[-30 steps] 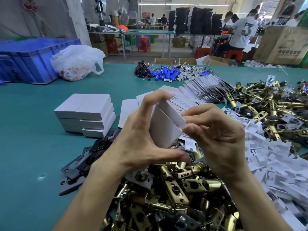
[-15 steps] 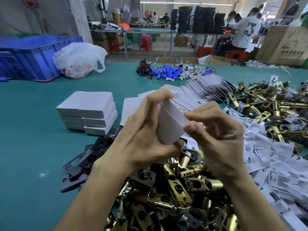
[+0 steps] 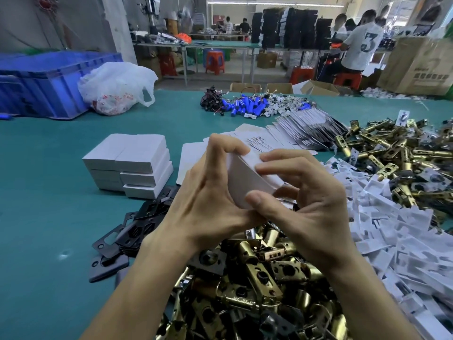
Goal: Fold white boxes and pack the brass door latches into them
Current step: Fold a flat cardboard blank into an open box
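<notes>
Holding white box [image 3: 245,185] mid-air over near pile of brass latches [image 3: 247,278], clear of the desk [image 3: 49,192]. Angled with long axis sloping down from left fingertips toward right palm, broad face toward camera. Clamping box's left side with left grip [image 3: 210,200], thumb underneath. Pinching right end with right grip [image 3: 311,207], thumb on near corner, forefinger on top edge. Stacked folded boxes [image 3: 132,165] off to the left, flat blanks [image 3: 294,133] beyond.

A large dark "3" shows on the back of a seated person's white T-shirt [image 3: 362,45]. Print on the big brown cardboard carton [image 3: 426,67] and the white plastic bag [image 3: 115,87] is too blurred to read.
</notes>
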Action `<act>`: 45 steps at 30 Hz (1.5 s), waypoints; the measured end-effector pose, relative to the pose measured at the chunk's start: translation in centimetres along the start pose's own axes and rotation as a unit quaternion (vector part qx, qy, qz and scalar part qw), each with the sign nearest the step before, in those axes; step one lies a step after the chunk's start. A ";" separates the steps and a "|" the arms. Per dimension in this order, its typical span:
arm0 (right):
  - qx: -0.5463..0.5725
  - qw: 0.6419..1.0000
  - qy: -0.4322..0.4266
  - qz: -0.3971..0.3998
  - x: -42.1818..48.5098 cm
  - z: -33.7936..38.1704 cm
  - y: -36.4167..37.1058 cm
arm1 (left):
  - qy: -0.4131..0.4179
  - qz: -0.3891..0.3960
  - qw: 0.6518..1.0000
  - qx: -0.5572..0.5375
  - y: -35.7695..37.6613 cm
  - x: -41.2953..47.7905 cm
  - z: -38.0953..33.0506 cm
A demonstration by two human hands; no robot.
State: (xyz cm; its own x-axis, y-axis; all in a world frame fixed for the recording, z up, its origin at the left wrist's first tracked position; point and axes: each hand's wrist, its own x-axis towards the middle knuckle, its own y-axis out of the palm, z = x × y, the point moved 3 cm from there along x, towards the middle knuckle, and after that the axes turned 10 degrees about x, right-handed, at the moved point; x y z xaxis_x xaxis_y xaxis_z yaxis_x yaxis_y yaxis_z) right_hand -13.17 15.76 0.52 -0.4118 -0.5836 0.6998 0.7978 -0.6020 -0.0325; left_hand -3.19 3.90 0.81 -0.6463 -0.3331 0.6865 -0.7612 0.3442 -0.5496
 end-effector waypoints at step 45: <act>0.383 0.843 0.358 -0.120 0.0 -1.4 0.6 | -0.263 -0.174 0.819 -0.478 -0.3 0.7 2.7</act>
State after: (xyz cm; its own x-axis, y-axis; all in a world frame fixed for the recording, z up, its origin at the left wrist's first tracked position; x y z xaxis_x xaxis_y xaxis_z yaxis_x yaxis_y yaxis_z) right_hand -13.27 14.61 -0.56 -0.5434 -0.8395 0.0026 0.5911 -0.3805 0.7112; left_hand -3.51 1.22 0.18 -0.5239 -0.8033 0.2832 -0.6770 0.5945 0.4339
